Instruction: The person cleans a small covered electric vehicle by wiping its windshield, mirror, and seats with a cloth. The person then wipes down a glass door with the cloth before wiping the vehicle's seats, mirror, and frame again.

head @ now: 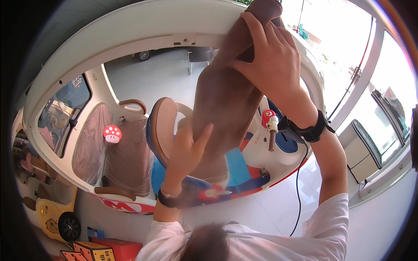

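A brown cloth (225,98) hangs before me in a long fold, raised in front of a small roofed vehicle with open sides. High up, my right hand (277,58) grips its bunched upper part, which lies against the white roof edge (156,26). Lower down, my left hand (186,150) has its thumb over the cloth's left edge. The fingers of that hand are mostly hidden behind the fabric. Part of the vehicle's front seat (165,127) and its interior are covered from sight by the cloth.
Plastic film wraps the brown rear seat (127,156), where a red mushroom decoration (112,134) shows. A handlebar grip (271,140) stands at the right, near my wrist device and its hanging black cable (301,195). Red boxes (120,248) and a yellow vehicle (54,213) are lower left.
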The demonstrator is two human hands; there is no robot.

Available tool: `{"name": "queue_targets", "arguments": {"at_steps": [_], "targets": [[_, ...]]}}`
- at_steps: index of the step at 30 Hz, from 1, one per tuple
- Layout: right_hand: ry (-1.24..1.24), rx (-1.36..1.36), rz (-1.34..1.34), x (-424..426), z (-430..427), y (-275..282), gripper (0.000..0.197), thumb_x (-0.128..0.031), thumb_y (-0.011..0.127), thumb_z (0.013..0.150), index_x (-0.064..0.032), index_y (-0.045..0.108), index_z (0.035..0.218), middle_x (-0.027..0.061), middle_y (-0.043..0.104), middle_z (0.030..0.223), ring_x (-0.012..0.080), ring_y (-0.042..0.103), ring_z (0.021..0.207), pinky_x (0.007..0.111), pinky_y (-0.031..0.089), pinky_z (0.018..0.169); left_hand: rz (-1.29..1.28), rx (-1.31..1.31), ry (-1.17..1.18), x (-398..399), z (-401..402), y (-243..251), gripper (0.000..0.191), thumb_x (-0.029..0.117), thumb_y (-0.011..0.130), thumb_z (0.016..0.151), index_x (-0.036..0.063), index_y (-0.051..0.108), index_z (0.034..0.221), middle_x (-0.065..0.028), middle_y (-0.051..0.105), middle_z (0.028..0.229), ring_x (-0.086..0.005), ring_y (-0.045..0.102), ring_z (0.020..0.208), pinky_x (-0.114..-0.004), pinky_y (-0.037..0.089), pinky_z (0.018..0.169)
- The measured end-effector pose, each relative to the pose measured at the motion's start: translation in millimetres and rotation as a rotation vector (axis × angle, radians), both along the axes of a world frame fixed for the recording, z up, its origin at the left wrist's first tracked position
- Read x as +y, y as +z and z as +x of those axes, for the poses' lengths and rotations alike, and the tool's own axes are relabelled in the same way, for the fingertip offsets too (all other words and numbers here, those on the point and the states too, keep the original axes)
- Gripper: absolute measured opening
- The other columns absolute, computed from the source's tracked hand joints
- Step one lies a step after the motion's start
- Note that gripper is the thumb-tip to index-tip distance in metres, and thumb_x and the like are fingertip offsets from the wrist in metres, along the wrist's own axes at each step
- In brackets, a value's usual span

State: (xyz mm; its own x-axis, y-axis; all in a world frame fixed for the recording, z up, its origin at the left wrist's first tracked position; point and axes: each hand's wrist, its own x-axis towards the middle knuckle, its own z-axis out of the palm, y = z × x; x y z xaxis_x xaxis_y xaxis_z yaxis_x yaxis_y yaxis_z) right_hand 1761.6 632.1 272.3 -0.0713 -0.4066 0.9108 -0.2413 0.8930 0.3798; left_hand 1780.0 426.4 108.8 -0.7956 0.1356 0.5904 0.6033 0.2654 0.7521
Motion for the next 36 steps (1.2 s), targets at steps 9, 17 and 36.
{"name": "queue_targets", "arguments": {"at_steps": [9, 17, 36], "targets": [[0.004, -0.043, 0.172, -137.8, 1.0, 13.0, 0.084, -0.034, 0.082, 0.068, 0.0066, 0.046, 0.132, 0.0236, 0.061, 0.108, 0.0363, 0.058, 0.105, 0.044, 0.044, 0.093, 0.162, -0.083, 0.035, -109.1, 14.6, -3.8, 0.047, 0.028, 0.062, 0.098, -0.0060, 0.055, 0.129, -0.0192, 0.070, 0.109, -0.0267, 0.068, 0.095, -0.035, 0.050, 0.086], [0.156, 0.197, 0.170, -276.4, -43.3, -6.7, 0.078, -0.036, 0.075, 0.076, 0.0073, 0.047, 0.135, 0.0333, 0.058, 0.119, 0.0403, 0.056, 0.119, 0.044, 0.041, 0.100, 0.287, -0.106, 0.228, -214.5, 16.1, -23.9, 0.053, 0.035, 0.063, 0.097, -0.0058, 0.053, 0.131, -0.0172, 0.063, 0.125, -0.0260, 0.060, 0.115, -0.034, 0.043, 0.100], [0.028, -1.316, 0.145, -223.0, -15.7, -323.7, 0.024, -0.016, 0.067, 0.079, -0.0004, 0.070, 0.096, 0.0179, 0.066, 0.100, 0.0302, 0.071, 0.082, 0.042, 0.056, 0.059, -0.406, -0.474, 0.378, -317.4, 122.3, -223.7, 0.028, 0.021, 0.064, 0.092, 0.0022, 0.070, 0.112, -0.0236, 0.068, 0.096, -0.0407, 0.066, 0.091, -0.042, 0.051, 0.084]]}}
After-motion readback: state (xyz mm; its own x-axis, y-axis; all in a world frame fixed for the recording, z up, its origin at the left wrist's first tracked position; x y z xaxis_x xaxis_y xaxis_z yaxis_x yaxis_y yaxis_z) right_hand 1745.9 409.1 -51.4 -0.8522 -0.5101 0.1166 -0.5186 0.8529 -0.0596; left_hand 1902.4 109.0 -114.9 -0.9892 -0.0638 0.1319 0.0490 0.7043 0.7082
